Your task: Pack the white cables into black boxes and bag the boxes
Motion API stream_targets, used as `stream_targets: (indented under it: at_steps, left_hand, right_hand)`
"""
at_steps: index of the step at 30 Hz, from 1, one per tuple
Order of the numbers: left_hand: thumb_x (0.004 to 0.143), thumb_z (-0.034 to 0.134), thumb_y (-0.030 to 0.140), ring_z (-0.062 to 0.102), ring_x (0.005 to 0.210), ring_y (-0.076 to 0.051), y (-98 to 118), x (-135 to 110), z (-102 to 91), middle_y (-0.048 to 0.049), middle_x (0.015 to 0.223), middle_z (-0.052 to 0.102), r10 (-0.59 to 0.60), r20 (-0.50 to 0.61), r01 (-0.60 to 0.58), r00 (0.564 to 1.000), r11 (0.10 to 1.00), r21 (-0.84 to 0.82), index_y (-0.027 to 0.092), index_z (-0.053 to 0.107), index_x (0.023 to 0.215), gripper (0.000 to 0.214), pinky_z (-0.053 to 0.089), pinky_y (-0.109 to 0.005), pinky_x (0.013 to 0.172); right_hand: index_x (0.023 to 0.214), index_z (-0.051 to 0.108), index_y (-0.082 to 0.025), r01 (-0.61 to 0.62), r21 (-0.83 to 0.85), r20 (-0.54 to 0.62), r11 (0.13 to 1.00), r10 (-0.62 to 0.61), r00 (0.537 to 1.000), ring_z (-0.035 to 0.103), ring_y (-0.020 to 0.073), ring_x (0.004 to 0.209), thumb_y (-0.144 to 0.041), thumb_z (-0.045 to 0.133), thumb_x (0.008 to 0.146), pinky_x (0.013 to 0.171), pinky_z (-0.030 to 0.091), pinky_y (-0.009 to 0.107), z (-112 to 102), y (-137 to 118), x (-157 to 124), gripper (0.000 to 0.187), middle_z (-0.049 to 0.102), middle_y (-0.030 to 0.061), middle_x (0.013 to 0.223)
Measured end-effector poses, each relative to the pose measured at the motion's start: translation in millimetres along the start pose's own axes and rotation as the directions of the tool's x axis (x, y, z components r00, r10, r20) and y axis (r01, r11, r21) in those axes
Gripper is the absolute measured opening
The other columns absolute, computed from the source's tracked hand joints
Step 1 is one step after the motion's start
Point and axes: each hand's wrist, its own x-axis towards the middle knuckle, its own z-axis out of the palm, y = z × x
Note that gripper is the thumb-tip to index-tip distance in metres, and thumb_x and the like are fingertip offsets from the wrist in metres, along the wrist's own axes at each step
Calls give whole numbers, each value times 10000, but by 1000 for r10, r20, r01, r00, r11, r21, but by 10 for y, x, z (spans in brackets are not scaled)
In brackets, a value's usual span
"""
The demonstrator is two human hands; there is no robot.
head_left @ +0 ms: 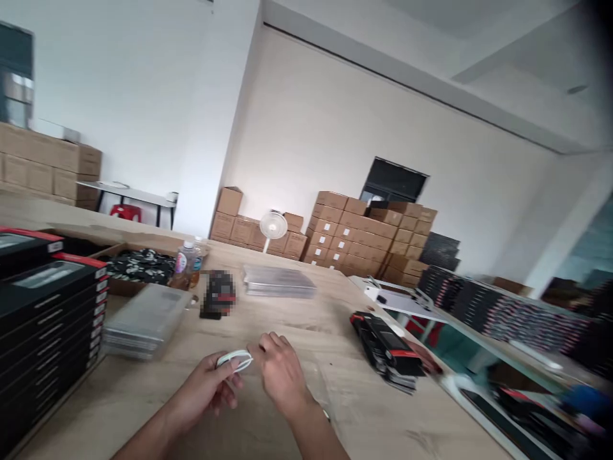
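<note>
Both my hands are over the wooden table near its front edge. My left hand is closed around a small coiled white cable, pinching the loop between thumb and fingers. My right hand sits right beside it, fingers curled toward the same cable's right end; how firmly it grips is blurred. A stack of black boxes with red edges lies to the right of my hands.
A tall stack of black flat boxes fills the left edge. Clear plastic trays and another tray stack lie ahead, with two bottles. Cardboard cartons and a white fan stand behind. Another table carries dark packages.
</note>
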Motion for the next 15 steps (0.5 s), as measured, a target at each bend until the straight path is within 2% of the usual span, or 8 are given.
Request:
stream_targets:
  at_steps: [2, 4, 5, 6, 7, 9, 13, 15]
  left_hand:
    - [670, 666, 624, 535, 407, -92, 2, 73, -105, -2, 674, 634, 111, -154, -108, 982, 994, 26, 169, 636, 887, 506, 236, -166, 330]
    - [670, 661, 630, 500, 415, -72, -4, 140, -174, 14, 657, 615, 151, -253, -159, 956, 987, -12, 176, 647, 885, 503, 239, -168, 355]
    - [667, 666, 629, 505, 436, -71, -11, 166, -184, 15, 670, 615, 151, -278, -168, 949, 985, -36, 180, 651, 897, 505, 249, -169, 369]
    - [663, 672, 626, 515, 460, -74, -20, 185, -177, 13, 688, 617, 149, -289, -172, 946, 984, -56, 184, 654, 906, 505, 260, -171, 383]
    - [665, 677, 620, 526, 486, -76, -33, 198, -156, 11, 712, 619, 151, -290, -179, 945, 981, -74, 188, 655, 915, 499, 272, -172, 397]
    - [673, 683, 605, 538, 526, -77, -67, 210, -86, 9, 748, 616, 161, -278, -197, 947, 974, -108, 192, 658, 928, 486, 288, -175, 421]
    - [664, 720, 561, 535, 553, -75, -138, 211, 22, 3, 770, 623, 143, -229, -186, 963, 966, -180, 186, 662, 975, 491, 285, -177, 439]
    - [643, 754, 521, 549, 575, -79, -156, 214, 25, -9, 786, 647, 126, -217, -177, 968, 956, -234, 181, 654, 966, 479, 284, -174, 445]
  right_hand:
    - [987, 642, -243, -134, 116, -170, 984, 152, 974, 552, 227, 928, -152, 488, 880, 790, 438, 350, 253, -48, 71, 209, 617, 62, 935]
    - [1006, 611, -209, -310, 372, -344, 875, 440, 829, 554, 237, 922, -242, 465, 892, 775, 457, 369, 471, -1, 21, 188, 588, 86, 983]
    - [957, 605, -200, -354, 503, -370, 789, 566, 737, 563, 224, 851, -308, 470, 890, 725, 468, 352, 553, 36, -27, 186, 580, 77, 941]
    - [867, 597, -200, -366, 581, -362, 727, 633, 684, 560, 203, 762, -363, 469, 888, 670, 469, 329, 614, 69, -80, 208, 571, 53, 862]
    - [770, 576, -205, -365, 626, -332, 689, 659, 675, 545, 184, 691, -402, 467, 887, 628, 462, 309, 652, 95, -131, 253, 556, 29, 789]
    - [637, 527, -217, -345, 687, -249, 639, 654, 714, 544, 171, 665, -431, 484, 872, 622, 463, 293, 673, 117, -203, 320, 547, 9, 717]
    - [908, 596, -227, -309, 901, -23, 305, 744, 667, 609, 229, 878, -451, 667, 696, 695, 515, 330, 543, 113, -189, 316, 621, 57, 950]
    - [935, 587, -240, -274, 941, 50, 196, 724, 688, 627, 223, 830, -453, 683, 687, 721, 533, 366, 378, 106, -157, 340, 628, 39, 900]
